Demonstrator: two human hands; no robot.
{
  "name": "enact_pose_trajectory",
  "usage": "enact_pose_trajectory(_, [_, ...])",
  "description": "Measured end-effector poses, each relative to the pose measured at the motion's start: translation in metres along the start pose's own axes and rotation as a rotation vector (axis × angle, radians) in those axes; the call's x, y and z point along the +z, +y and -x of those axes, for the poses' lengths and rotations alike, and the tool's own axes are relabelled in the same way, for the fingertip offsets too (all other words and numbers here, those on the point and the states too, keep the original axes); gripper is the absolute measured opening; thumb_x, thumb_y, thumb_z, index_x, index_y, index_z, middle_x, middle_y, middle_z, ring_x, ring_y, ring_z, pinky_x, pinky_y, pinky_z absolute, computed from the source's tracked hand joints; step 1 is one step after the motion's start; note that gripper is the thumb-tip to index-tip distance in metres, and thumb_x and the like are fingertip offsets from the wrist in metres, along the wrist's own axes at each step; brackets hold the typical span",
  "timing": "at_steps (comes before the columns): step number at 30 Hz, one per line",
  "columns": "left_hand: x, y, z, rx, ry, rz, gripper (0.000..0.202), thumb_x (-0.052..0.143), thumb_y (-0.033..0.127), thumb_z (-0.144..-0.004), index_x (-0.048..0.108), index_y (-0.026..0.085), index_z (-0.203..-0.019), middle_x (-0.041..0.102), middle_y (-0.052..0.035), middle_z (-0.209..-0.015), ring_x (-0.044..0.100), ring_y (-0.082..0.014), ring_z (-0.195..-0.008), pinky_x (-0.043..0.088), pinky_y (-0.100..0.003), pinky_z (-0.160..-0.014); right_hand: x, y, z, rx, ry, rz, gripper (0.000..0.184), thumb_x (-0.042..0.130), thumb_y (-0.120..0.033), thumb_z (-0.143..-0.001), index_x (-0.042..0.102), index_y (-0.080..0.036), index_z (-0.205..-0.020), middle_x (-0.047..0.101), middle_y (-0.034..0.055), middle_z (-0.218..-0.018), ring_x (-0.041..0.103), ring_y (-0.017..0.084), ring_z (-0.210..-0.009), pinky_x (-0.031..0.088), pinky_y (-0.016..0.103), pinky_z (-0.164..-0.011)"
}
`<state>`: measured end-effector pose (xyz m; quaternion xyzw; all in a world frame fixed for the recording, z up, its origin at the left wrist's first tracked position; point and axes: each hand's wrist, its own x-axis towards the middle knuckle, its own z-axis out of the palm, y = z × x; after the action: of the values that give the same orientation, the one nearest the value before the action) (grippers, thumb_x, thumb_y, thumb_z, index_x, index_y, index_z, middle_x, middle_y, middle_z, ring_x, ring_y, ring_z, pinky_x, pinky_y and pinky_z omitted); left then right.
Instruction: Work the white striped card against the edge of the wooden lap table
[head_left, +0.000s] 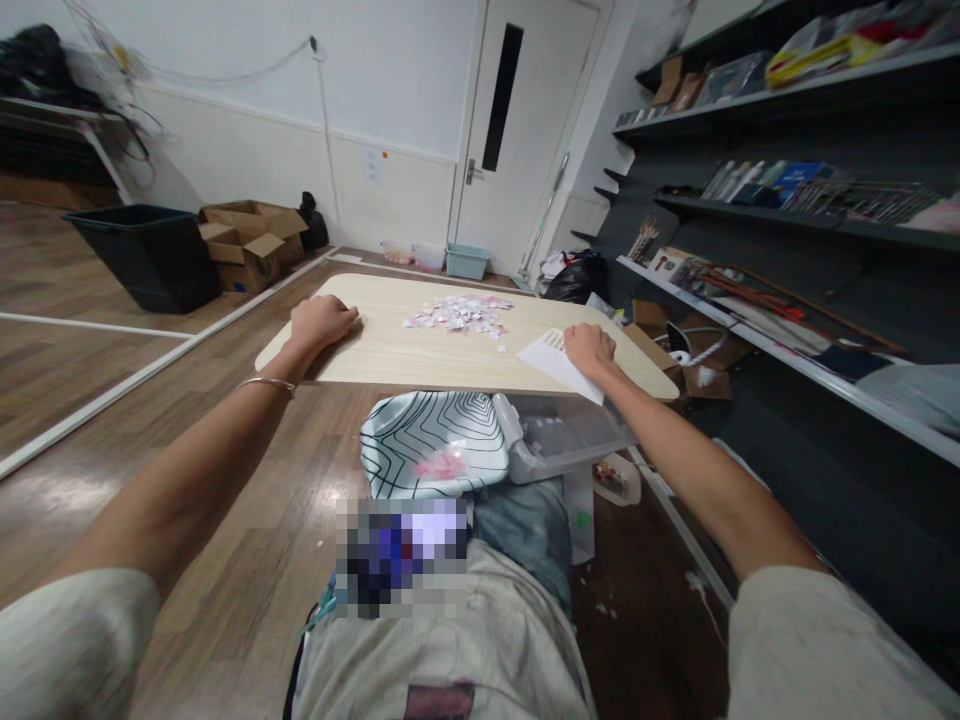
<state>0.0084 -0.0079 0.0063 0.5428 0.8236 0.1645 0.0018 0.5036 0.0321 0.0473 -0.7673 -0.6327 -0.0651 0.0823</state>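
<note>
My left hand (324, 322) is closed and rests at the left side of a pale wooden table (382, 355); what its curled fingers hold, if anything, is hidden. On the right, my right hand (590, 348) is closed at the edge of a white paper sheet (551, 362) with a row of slots cut in it. The sheet lies aslant over the table's near edge. Between my hands, toward the far side, a loose heap of small white and pinkish paper pieces (466, 313) is spread. A few pieces lie apart from it, nearer the sheet.
Below the table, a patterned tray (390, 440) with pink scraps and a clear plastic bin (577, 440) sit by my lap. A black bin (150, 260) and cardboard boxes (251, 250) stand left. Dark shelves (795, 205) line the right; a door (517, 130) is behind.
</note>
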Motion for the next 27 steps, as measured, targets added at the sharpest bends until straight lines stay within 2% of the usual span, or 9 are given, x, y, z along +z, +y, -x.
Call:
enact_pose_trajectory(4, [0.000,-0.001,0.000,0.003,0.009,0.015,0.049,0.069,0.053,-0.107,0.103,0.019,-0.116,0.096,-0.0294,-0.129,0.088,-0.0523,-0.129,0.066,-0.054,-0.108,-0.002,-0.003,0.007,-0.017,-0.013,0.022,0.061,0.043,-0.030,-0.135,0.093,-0.007,-0.161,0.085,0.0351,-0.165,0.083,0.043,-0.160,0.063,0.043,-0.129])
enact_pose_trajectory(8, [0.001,-0.002,0.000,0.016,0.020,0.031,0.051,0.069,0.053,-0.107,0.103,0.020,-0.124,0.096,-0.0284,-0.125,0.087,-0.0521,-0.131,0.065,-0.055,-0.108,0.001,0.000,0.014,0.000,-0.032,0.026,0.061,0.042,-0.028,-0.134,0.094,-0.008,-0.161,0.086,0.0347,-0.164,0.084,0.042,-0.159,0.064,0.041,-0.125])
enact_pose_trajectory(14, [0.000,-0.001,0.001,0.011,0.012,0.010,0.052,0.064,0.048,-0.113,0.103,0.017,-0.129,0.095,-0.0302,-0.138,0.086,-0.0503,-0.137,0.063,-0.052,-0.109,-0.001,0.004,0.025,-0.012,-0.085,0.064,0.056,0.049,-0.020,-0.131,0.093,-0.008,-0.162,0.086,0.0358,-0.163,0.084,0.042,-0.160,0.065,0.040,-0.123])
enact_pose_trajectory(18, [-0.002,0.001,0.004,0.011,0.003,-0.015,0.055,0.060,0.047,-0.114,0.103,0.015,-0.128,0.095,-0.0300,-0.140,0.086,-0.0488,-0.135,0.062,-0.050,-0.109,0.002,0.004,0.030,-0.016,-0.096,0.075,0.059,0.044,-0.024,-0.133,0.092,-0.007,-0.164,0.085,0.0367,-0.164,0.083,0.044,-0.161,0.066,0.045,-0.127])
enact_pose_trajectory(23, [-0.005,0.003,0.005,-0.004,0.005,0.009,0.057,0.068,0.056,-0.108,0.103,0.017,-0.130,0.096,-0.0283,-0.133,0.087,-0.0489,-0.129,0.062,-0.050,-0.107,0.001,-0.006,0.039,-0.029,-0.080,0.050,0.056,0.048,-0.026,-0.134,0.093,-0.010,-0.163,0.086,0.0360,-0.163,0.084,0.044,-0.161,0.065,0.045,-0.129])
enact_pose_trajectory(27, [-0.001,0.000,-0.001,0.000,0.020,0.022,0.057,0.072,0.058,-0.104,0.103,0.019,-0.133,0.096,-0.0276,-0.130,0.086,-0.0515,-0.130,0.064,-0.054,-0.108,-0.003,-0.019,0.046,-0.032,-0.095,0.018,0.060,0.042,-0.027,-0.136,0.092,-0.009,-0.164,0.085,0.0366,-0.164,0.083,0.043,-0.162,0.064,0.046,-0.131])
